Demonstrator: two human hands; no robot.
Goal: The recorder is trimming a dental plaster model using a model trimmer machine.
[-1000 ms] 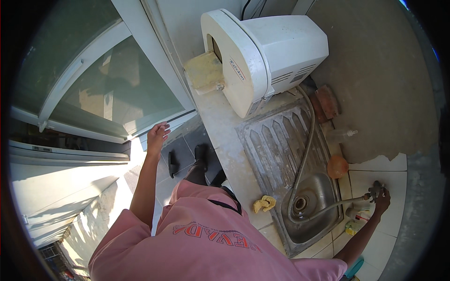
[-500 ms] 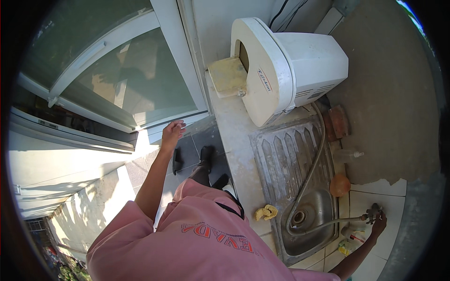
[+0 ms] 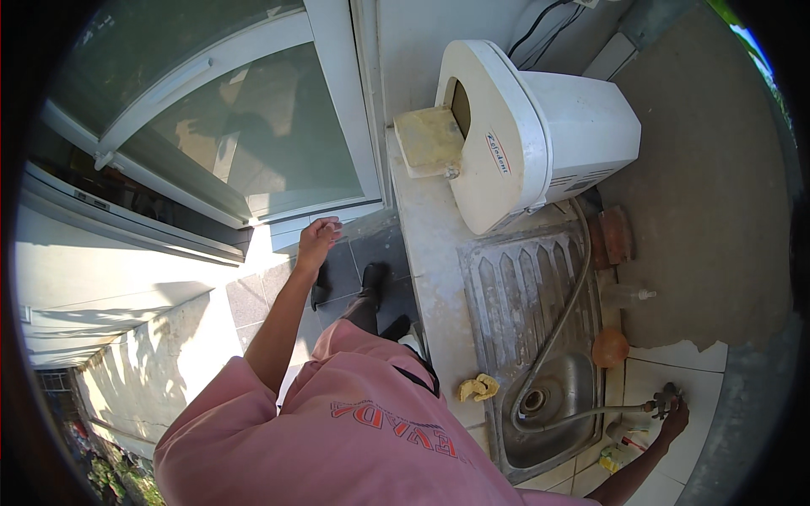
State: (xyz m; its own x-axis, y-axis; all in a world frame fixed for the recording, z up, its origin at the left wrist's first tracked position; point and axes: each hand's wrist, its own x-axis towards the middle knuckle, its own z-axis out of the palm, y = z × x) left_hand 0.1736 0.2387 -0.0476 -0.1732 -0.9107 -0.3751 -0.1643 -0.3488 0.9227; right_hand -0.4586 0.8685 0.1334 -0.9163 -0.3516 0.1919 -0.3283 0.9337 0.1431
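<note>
- Tap (image 3: 662, 403) on a tiled wall, at the far right of the view, meets the right hand (image 3: 675, 419) of a person in a pink shirt (image 3: 321, 422); the fingers touch it, though how far they close around it cannot be told.
- Left hand (image 3: 319, 239), well apart from the right, hangs open in midair above the dark floor (image 3: 342, 274), fingers loosely bent, near the lower corner of a white-framed glass door (image 3: 333, 93).
- Grey hose (image 3: 620, 410) joins the tap, crosses the steel basin (image 3: 580, 371), loops beside the drain (image 3: 533, 401) and runs up over the ribbed drainboard (image 3: 519, 282) to the underside of a white machine (image 3: 582, 126).
- Yellowish block (image 3: 429, 139) juts from the opening in the machine's front, over the edge of the pale counter (image 3: 430, 244).
- Yellow lump (image 3: 478, 388), crumpled, lies on the counter just beside the sink's near edge.
- Orange object (image 3: 609, 347), rounded, sits by the basin's far edge; a clear bottle (image 3: 624, 293) lies near it, and a reddish brick (image 3: 617, 234) rests closer to the machine.
- Yellow-green packet (image 3: 611, 460) stands near the right forearm, partly hidden.
- Dark wires (image 3: 540, 27) hang on the wall behind the machine.
- Black shoe (image 3: 374, 277) shows beneath the person, on the floor.
</note>
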